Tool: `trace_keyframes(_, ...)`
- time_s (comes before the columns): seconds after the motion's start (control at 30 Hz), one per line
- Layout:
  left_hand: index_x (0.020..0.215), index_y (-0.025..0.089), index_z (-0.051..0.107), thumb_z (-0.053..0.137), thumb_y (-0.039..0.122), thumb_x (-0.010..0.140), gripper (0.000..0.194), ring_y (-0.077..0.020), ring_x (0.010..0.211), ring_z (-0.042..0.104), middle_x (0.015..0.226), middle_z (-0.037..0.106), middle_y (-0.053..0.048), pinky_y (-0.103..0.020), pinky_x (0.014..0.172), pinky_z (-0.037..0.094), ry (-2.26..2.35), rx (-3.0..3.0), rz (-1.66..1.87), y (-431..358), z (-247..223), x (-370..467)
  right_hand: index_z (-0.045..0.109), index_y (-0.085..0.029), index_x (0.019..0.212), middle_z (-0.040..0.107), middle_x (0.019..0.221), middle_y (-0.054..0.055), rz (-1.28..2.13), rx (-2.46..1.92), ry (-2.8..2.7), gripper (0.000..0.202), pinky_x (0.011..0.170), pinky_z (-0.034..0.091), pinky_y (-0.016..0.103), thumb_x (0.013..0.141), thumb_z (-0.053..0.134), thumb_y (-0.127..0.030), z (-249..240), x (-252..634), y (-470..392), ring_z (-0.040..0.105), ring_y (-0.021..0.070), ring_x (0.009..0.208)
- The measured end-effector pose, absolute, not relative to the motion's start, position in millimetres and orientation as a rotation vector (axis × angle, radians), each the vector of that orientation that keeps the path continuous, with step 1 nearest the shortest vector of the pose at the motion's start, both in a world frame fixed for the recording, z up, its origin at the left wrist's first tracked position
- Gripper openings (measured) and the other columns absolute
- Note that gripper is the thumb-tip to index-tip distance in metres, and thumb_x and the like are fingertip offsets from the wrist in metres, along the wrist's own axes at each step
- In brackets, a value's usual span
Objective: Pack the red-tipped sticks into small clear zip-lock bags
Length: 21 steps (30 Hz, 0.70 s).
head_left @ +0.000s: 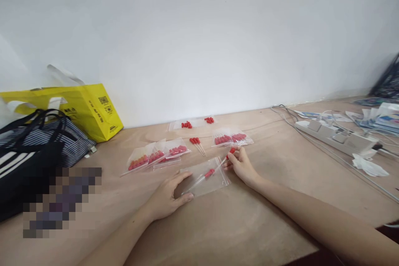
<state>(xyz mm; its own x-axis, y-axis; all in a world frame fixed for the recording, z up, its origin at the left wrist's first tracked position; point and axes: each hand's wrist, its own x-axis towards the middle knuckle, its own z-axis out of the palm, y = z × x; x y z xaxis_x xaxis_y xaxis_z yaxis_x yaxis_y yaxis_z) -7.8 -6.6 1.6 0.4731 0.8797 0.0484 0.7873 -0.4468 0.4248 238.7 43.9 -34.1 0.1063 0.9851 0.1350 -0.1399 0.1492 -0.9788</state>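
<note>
A clear zip bag (199,185) lies flat on the wooden table, with a red-headed thin item (209,173) inside. My left hand (170,195) rests at the bag's left end, thumb and forefinger apart on its edge. At the bag's right, open end, my right hand (240,163) pinches another red-headed item (232,151), its thin shaft pointing down-left at the bag's mouth. Just behind the bag lie several loose red-headed items (195,140) side by side.
Filled bags lie at the left (139,163), at the right (232,138) and near the wall (187,124). A yellow bag (90,112) and striped bag (73,141) stand far left. A power strip (336,137) with cables and papers (388,118) lies right.
</note>
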Motion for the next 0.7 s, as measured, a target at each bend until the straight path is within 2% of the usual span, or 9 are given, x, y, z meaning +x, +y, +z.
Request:
trace_keyframes(0.07, 0.123, 0.025, 0.041, 0.052, 0.042, 0.077, 0.050, -0.0280, 0.121, 0.033, 0.129, 0.044, -0.004, -0.045, 0.097, 0.031, 1.400, 2.379, 0.385, -7, 1, -7, 0.030, -0.023, 0.090, 0.046, 0.068, -0.006, 1.168, -1.030, -1.133, 0.033, 0.043, 0.047, 0.024, 0.071, 0.051, -0.039, -34, 237, 38, 0.052, 0.0083, 0.046)
trace_keyframes(0.2, 0.123, 0.025, 0.041, 0.052, 0.041, 0.077, 0.051, -0.0274, 0.120, 0.035, 0.129, 0.044, -0.004, -0.044, 0.098, 0.031, 1.391, 2.373, 0.378, -8, 3, -6, 0.041, -0.019, 0.079, 0.050, 0.059, -0.006, 1.278, -1.053, -1.384, 0.033, 0.030, 0.033, 0.017, 0.065, 0.060, -0.042, -32, 240, 33, 0.045, 0.0061, 0.038)
trace_keyframes(0.33, 0.124, 0.023, 0.039, 0.051, 0.042, 0.077, 0.052, -0.0271, 0.122, 0.032, 0.130, 0.042, -0.005, -0.044, 0.098, 0.030, 1.410, 2.363, 0.355, -9, 3, -6, 0.054, -0.014, 0.071, 0.056, 0.057, -0.002, 1.352, -1.059, -1.602, 0.032, 0.030, 0.029, 0.016, 0.059, 0.066, -0.041, -30, 245, 35, 0.040, 0.0042, 0.036)
trace_keyframes(0.43, 0.124, 0.024, 0.039, 0.050, 0.043, 0.078, 0.051, -0.0274, 0.123, 0.031, 0.130, 0.042, -0.004, -0.044, 0.098, 0.030, 1.403, 2.373, 0.364, -7, 1, -7, 0.063, -0.013, 0.077, 0.062, 0.065, 0.002, 1.391, -0.974, -1.793, 0.031, 0.036, 0.033, 0.018, 0.063, 0.064, -0.042, -28, 246, 35, 0.044, 0.0060, 0.043)
trace_keyframes(0.53, 0.124, 0.024, 0.039, 0.050, 0.044, 0.078, 0.052, -0.0275, 0.123, 0.030, 0.130, 0.042, -0.004, -0.044, 0.098, 0.030, 1.388, 2.373, 0.369, -6, -1, -8, 0.065, -0.015, 0.086, 0.065, 0.079, 0.004, 1.401, -0.831, -1.872, 0.033, 0.053, 0.043, 0.022, 0.067, 0.060, -0.042, -24, 245, 34, 0.055, 0.0115, 0.063)
trace_keyframes(0.63, 0.124, 0.023, 0.039, 0.051, 0.042, 0.078, 0.051, -0.0273, 0.123, 0.030, 0.131, 0.041, -0.004, -0.043, 0.098, 0.029, 1.391, 2.363, 0.365, -6, -1, -8, 0.063, -0.015, 0.093, 0.064, 0.074, 0.003, 1.428, -0.854, -1.895, 0.039, 0.057, 0.042, 0.023, 0.067, 0.061, -0.043, -21, 243, 36, 0.056, 0.0133, 0.066)
trace_keyframes(0.7, 0.124, 0.024, 0.039, 0.051, 0.041, 0.078, 0.051, -0.0271, 0.123, 0.030, 0.131, 0.041, -0.003, -0.043, 0.099, 0.029, 1.404, 2.359, 0.362, -7, -1, -8, 0.063, -0.014, 0.090, 0.062, 0.072, 0.002, 1.435, -0.858, -1.950, 0.038, 0.058, 0.042, 0.023, 0.067, 0.060, -0.044, -21, 242, 39, 0.055, 0.0132, 0.066)
